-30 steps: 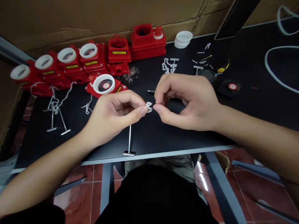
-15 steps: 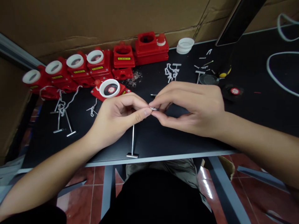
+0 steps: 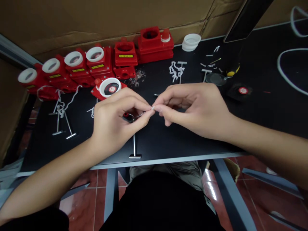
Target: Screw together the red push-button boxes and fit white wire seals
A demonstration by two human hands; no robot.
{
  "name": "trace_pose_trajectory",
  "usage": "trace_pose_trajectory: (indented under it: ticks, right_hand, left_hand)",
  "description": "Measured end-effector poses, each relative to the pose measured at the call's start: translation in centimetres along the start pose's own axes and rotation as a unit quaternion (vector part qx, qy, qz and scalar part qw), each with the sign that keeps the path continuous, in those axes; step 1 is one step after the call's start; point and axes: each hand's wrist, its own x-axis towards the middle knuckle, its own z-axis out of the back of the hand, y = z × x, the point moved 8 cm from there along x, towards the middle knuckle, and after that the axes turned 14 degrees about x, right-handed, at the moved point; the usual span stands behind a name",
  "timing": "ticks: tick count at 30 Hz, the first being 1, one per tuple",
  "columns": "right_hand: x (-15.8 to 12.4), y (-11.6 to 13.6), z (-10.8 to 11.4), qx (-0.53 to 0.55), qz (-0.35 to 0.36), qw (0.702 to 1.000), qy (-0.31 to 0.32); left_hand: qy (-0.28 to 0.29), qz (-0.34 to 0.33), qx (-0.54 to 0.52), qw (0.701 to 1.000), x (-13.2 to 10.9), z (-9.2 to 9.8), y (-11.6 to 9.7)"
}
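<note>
My left hand [image 3: 120, 117] and my right hand [image 3: 192, 112] meet above the front of the table, thumb and fingertips pinched in each. Between them shows a tiny bit of white cord [image 3: 153, 108], mostly covered by the fingers. Below my left hand lies a metal T-shaped rod [image 3: 134, 149], its upper end hidden by that hand. Just behind my left hand sits a red housing with a white ring [image 3: 110, 87], partly covered. A pointed metal tip [image 3: 156, 95] sticks out beside my right fingers.
Several red housings [image 3: 78, 70] stand along the cardboard wall. T-bars with white cord [image 3: 61, 112] lie at left, another corded T-bar [image 3: 180, 70] behind my right hand. White rings [image 3: 191, 41], a yellow-black screwdriver [image 3: 233, 70] and a clear disc [image 3: 216, 79] are farther back.
Both hands have shifted slightly left and up in the picture, still pinched together. My right thumb and fingers have turned, and less of the white cord shows. The camera view has moved a little.
</note>
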Motion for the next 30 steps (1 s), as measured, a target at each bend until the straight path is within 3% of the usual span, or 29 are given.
trace_pose_trajectory:
  ticks: [4, 11, 16, 19, 24, 30]
  right_hand:
    - [0.4, -2.1, -0.5, 0.115, -0.127, 0.985, 0.017]
    - [0.5, -3.0, -0.6, 0.192, -0.233, 0.953, -0.013]
    - [0.3, -3.5, -0.7, 0.195, -0.252, 0.948, -0.003]
    - [0.3, -3.6, -0.8, 0.189, -0.242, 0.952, -0.002]
    - [0.5, -3.1, -0.9, 0.174, -0.196, 0.965, -0.02]
    - [0.5, -2.9, -0.8, 0.166, -0.163, 0.972, -0.025]
  left_hand:
    - [0.003, 0.001, 0.018, 1.0, -0.1, -0.1, 0.2]
    - [0.012, 0.013, 0.009, 1.0, -0.4, -0.5, 0.8]
    - [0.022, 0.039, -0.014, 0.999, -0.4, -0.7, 0.9]
    - [0.029, 0.09, -0.056, 0.994, -0.4, -1.0, 1.3]
    - [0.066, 0.188, -0.176, 0.964, -0.4, -2.1, 2.0]
    - [0.11, 0.251, -0.212, 0.938, 0.0, -2.9, 2.5]
